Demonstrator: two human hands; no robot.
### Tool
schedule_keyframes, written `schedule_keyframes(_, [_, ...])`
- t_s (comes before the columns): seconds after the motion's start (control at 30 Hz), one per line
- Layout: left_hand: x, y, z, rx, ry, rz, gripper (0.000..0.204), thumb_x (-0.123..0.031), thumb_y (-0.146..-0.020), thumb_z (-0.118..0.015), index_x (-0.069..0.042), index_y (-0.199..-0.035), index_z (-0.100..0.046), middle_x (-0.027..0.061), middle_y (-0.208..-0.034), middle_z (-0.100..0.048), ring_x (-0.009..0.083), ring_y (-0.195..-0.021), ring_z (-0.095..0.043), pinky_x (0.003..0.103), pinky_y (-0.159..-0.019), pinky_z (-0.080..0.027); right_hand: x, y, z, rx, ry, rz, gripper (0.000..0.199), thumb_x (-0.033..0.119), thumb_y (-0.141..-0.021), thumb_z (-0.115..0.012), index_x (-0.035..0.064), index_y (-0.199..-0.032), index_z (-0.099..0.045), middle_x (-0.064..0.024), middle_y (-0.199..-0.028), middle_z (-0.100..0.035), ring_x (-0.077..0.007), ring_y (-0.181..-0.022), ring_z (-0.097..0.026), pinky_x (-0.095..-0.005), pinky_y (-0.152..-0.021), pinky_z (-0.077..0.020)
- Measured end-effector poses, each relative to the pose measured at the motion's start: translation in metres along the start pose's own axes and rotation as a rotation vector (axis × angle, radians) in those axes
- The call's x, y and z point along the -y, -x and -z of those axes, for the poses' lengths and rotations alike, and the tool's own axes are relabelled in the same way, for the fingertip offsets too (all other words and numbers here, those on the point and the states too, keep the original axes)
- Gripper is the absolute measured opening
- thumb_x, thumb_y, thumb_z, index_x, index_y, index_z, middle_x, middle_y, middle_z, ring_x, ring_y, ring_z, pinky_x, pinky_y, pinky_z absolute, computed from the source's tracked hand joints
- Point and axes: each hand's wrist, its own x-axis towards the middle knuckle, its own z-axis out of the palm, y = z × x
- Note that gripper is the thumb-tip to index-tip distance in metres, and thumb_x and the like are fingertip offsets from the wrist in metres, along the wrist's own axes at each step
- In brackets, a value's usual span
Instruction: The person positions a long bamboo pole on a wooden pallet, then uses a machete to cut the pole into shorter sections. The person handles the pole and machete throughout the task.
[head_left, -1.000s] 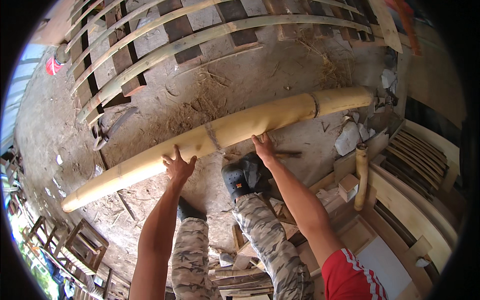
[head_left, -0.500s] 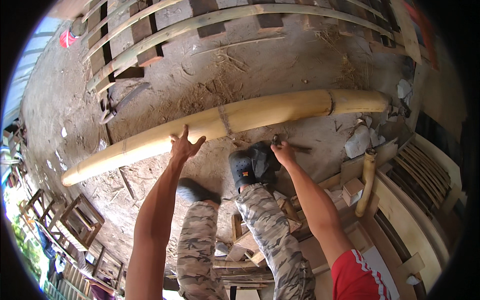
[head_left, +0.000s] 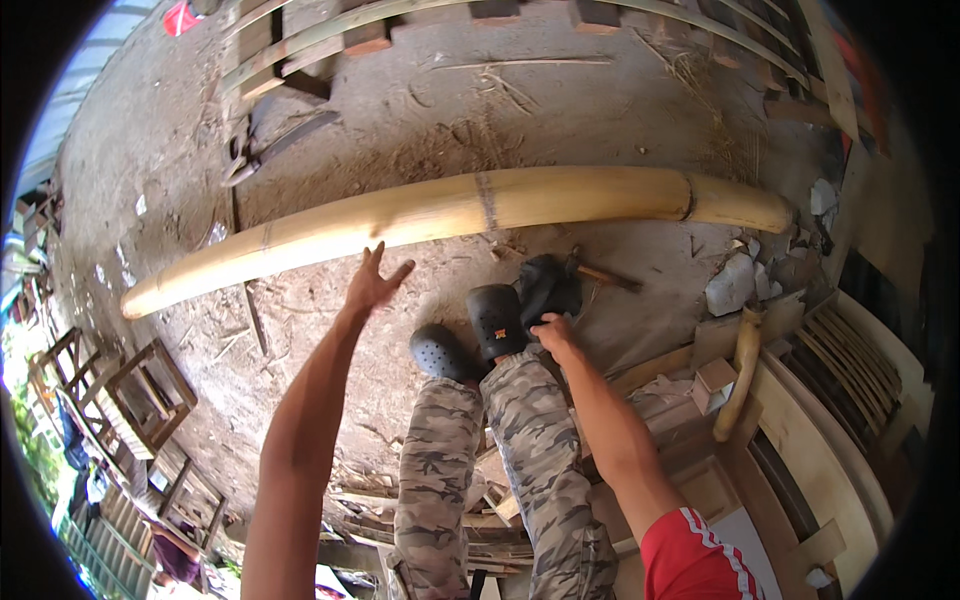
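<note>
Nearest, the wearer's two legs in camouflage trousers (head_left: 435,470) run up from the lower edge, with a bare forearm on either side. A red sleeve (head_left: 690,555) with white stripes covers the right upper arm. Pieces of scrap wood (head_left: 500,535) show around and between the legs.

Two dark clogs (head_left: 495,318) stand on the dusty ground (head_left: 370,385), close together, the right one farther forward. The right hand (head_left: 553,335) is just beside the right clog, at the near edge of a crumpled black bag (head_left: 555,285). Its fingers are partly curled; whether they have hold of the bag cannot be told. Beyond the bag, a little to the right, lies a hammer (head_left: 608,277) with a dark head and a wooden handle.

The left hand (head_left: 370,287) is farther out, fingers spread wide, with nothing visible in its grasp. Its fingertips reach the near edge of a thick yellow bamboo pole (head_left: 420,212); whether they touch it cannot be told. The pole lies across the ground in front of both feet, from far left to far right, with dark rings at its joints. Near its right end sits a pale rock (head_left: 731,284).

Beyond the pole, to the left, lies a dark curved tool (head_left: 295,138). Farthest, along the top, is a slatted wooden frame (head_left: 370,37).
</note>
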Motion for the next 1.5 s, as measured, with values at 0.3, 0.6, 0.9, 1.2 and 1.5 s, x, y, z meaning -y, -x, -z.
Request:
schedule_keyframes(0.3, [0.053, 0.156, -0.123, -0.039, 0.643, 0.191, 0.095, -0.061, -0.088, -0.069, 0.009, -0.146, -0.042, 0.0314, -0.146, -0.049, 0.0426, -0.135, -0.049, 0.045, -0.111, -0.041, 0.015, 0.034, 0.008, -0.152, -0.039, -0.006, 0.034, 0.003, -0.083, -0.072, 0.0074, -0.116, -0.068, -0.0136, -0.099, -0.073, -0.0302, -0.095, -0.070, -0.0425, -0.086, -0.0546])
schedule_keyframes(0.6, [0.014, 0.265, -0.163, -0.044, 1.002, 0.287, 0.073, -0.046, -0.096, -0.066, 0.010, -0.140, -0.049, 0.0260, -0.134, -0.060, 0.0293, -0.128, -0.057, 0.038, -0.107, -0.044, 0.059, 0.104, 0.065, -0.037, -0.313, -0.204, 0.037, -0.001, -0.085, -0.069, -0.0030, -0.121, -0.060, -0.0132, -0.109, -0.062, -0.0256, -0.092, -0.066, -0.0338, -0.067, -0.0609])
schedule_keyframes(0.9, [-0.006, 0.271, -0.114, -0.037, 1.054, 0.288, 0.075, -0.047, -0.095, -0.066, 0.008, -0.142, -0.048, 0.0251, -0.134, -0.061, 0.0300, -0.125, -0.060, 0.038, -0.103, -0.047, 0.069, 0.101, 0.079, -0.056, -0.147, -0.155, 0.024, 0.008, -0.089, -0.064, -0.0020, -0.111, -0.067, -0.0134, -0.110, -0.066, -0.0250, -0.083, -0.067, -0.0330, -0.061, -0.0603])
schedule_keyframes(1.2, [0.004, 0.257, -0.101, -0.085, 1.008, 0.253, 0.070, -0.045, -0.096, -0.066, 0.010, -0.137, -0.052, 0.0261, -0.127, -0.065, 0.0300, -0.120, -0.063, 0.037, -0.102, -0.048, 0.058, 0.108, 0.077, -0.136, 0.323, 0.116, 0.030, 0.015, -0.090, -0.067, 0.0005, -0.116, -0.070, -0.0135, -0.103, -0.073, -0.0229, -0.079, -0.071, -0.0355, -0.069, -0.0594])
schedule_keyframes(1.5, [-0.002, 0.270, -0.091, -0.003, 0.891, 0.268, 0.066, -0.044, -0.098, -0.063, 0.009, -0.135, -0.054, 0.0273, -0.126, -0.065, 0.0305, -0.120, -0.064, 0.037, -0.101, -0.048, 0.056, 0.126, 0.010, 0.003, -0.053, 0.137, 0.039, 0.013, -0.090, -0.070, -0.0018, -0.125, -0.065, -0.0138, -0.108, -0.071, -0.0198, -0.086, -0.069, -0.0353, -0.068, -0.0585])
